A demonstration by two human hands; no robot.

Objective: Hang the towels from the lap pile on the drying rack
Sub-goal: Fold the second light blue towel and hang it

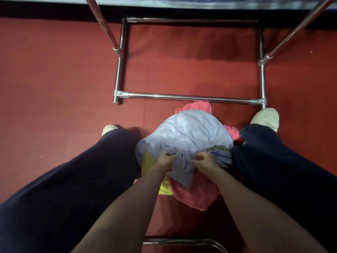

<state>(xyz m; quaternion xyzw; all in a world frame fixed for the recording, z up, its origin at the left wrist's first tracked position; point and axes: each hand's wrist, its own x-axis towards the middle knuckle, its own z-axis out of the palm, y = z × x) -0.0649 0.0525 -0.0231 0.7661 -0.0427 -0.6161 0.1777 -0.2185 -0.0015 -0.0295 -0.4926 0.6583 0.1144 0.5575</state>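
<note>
The person sits with legs spread in dark trousers [76, 179], and a heap of towels hangs between the knees. On top lies a pale blue towel [184, 134], domed and rumpled, with thin green and blue stripes running near its right edge and a creased, bunched hem where the hands meet it. Under it a pink towel [193, 194] shows at three places: a fold poking out at the far side, a bit by the right knee, and a larger sagging lobe at the near side. A yellow towel [165, 187] peeps out low on the left of the heap, mostly covered.

The left hand [165, 160] and the right hand [202, 161] sit close together but not touching, each closed in a fist on the gathered near edge of the pale blue towel, knuckles up, cloth pinched between fingers and palm. Both bare forearms reach down from the near edge of the view.

The drying rack [189, 97] stands on the red floor [54, 79] just beyond the heap: a chrome base of tubes forming a rectangle, its nearest crossbar just past the pink fold, with two slanted uprights rising toward the top corners. No cloth shows on the visible part of it. A pale shoe [266, 118] rests beside the rack's right near corner; the other shoe tip shows at the left knee. A curved chrome bar [182, 241] shows at the bottom edge, below the arms.
</note>
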